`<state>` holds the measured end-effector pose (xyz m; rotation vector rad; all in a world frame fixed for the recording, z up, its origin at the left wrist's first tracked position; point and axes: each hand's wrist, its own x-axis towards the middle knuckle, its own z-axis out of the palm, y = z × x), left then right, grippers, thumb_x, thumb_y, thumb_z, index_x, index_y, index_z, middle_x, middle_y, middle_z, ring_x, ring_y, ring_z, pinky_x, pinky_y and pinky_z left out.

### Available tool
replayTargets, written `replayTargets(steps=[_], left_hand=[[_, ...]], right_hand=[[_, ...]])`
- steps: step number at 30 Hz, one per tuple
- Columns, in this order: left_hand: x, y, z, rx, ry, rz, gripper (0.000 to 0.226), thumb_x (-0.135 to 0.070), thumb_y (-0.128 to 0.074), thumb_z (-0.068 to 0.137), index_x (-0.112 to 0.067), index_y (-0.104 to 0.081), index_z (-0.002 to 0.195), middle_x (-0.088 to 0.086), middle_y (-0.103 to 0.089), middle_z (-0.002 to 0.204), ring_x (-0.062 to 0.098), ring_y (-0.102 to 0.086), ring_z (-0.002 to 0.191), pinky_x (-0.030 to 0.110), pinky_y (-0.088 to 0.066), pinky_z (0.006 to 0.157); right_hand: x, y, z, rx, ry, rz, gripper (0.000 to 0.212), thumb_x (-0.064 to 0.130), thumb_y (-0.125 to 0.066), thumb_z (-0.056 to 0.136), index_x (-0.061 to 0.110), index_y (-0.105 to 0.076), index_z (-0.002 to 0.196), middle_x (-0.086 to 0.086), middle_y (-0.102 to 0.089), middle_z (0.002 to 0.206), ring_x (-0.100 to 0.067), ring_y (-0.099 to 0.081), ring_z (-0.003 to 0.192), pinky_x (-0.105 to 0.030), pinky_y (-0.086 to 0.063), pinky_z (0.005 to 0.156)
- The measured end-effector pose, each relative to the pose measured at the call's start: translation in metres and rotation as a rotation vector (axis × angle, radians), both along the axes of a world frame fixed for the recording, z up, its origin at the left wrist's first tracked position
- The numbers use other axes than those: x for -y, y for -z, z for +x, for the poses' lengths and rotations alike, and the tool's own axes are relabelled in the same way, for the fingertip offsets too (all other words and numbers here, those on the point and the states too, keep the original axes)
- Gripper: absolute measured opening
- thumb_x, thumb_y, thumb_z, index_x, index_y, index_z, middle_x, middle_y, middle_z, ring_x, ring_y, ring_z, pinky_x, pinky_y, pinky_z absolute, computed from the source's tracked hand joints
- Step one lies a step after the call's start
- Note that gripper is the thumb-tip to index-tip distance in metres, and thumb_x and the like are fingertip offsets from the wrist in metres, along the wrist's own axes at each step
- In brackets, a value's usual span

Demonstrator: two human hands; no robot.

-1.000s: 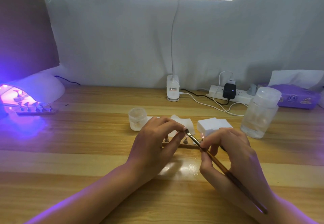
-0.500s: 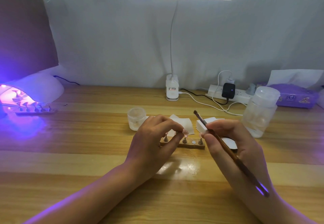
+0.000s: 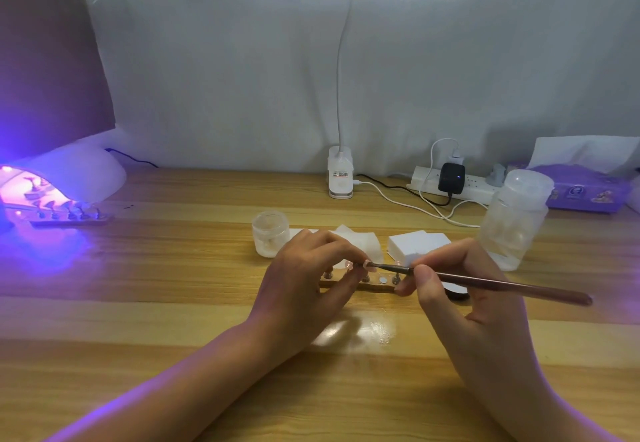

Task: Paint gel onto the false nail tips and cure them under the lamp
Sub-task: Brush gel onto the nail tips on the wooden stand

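Right hand [image 3: 460,289] has a pinch grip on the brush [image 3: 485,281]. It lies almost level, long axis running left-right, bristles pointing left at the nail tip [image 3: 370,265]. Left hand [image 3: 304,279] grip pinches that tip above the holder [image 3: 375,287], mid-counter [image 3: 173,303].

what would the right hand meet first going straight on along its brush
The brush in the right hand likely meets the false nail tip pinched by the left hand first; depth unclear.

- Lit desk lamp [image 3: 340,178] at the counter's [image 3: 173,303] back.
- Power strip [image 3: 424,183] right of it, black plug [image 3: 451,178] in it.
- Purple tissue box [image 3: 588,192], far right.
- Clear bottle [image 3: 516,220] before it.
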<state>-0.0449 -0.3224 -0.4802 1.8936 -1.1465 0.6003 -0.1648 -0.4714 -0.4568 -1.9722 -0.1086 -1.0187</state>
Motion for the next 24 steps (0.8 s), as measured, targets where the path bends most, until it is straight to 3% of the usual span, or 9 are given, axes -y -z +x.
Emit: replayTargets(steps=[9,15,24], left_hand=[[-0.0006,-0.001,-0.0013,0.015,0.001,0.017,0.009,-0.027,-0.07,0.086,-0.024,-0.074,0.093,-0.015,-0.065,0.091,0.01,-0.053,0.076,0.039,-0.047,0.066],[-0.0006,-0.0012,-0.0013,0.019,-0.004,0.022,0.009,-0.026,-0.07,0.086,-0.023,-0.074,0.094,-0.013,-0.065,0.091,0.013,-0.054,0.076,0.04,-0.047,0.065],[-0.0005,-0.0014,-0.0016,0.021,-0.009,0.013,0.007,-0.025,-0.07,0.087,-0.024,-0.074,0.093,-0.015,-0.066,0.092,0.012,-0.055,0.077,0.039,-0.047,0.065]], right_hand=[[-0.0016,0.0005,-0.0013,-0.016,0.026,-0.05,0.01,0.038,-0.054,0.084,0.03,-0.06,0.086,0.01,-0.069,0.078,-0.016,-0.067,0.083,-0.05,-0.052,0.078],[-0.0003,0.0014,0.0001,-0.027,0.021,-0.053,0.008,0.036,-0.055,0.083,0.03,-0.06,0.083,0.009,-0.068,0.076,-0.016,-0.066,0.08,-0.037,-0.05,0.077],[0.0023,0.0007,0.0006,-0.019,0.024,-0.056,0.015,0.036,-0.054,0.081,0.023,-0.061,0.082,0.004,-0.064,0.073,-0.018,-0.063,0.075,-0.031,-0.051,0.067]])
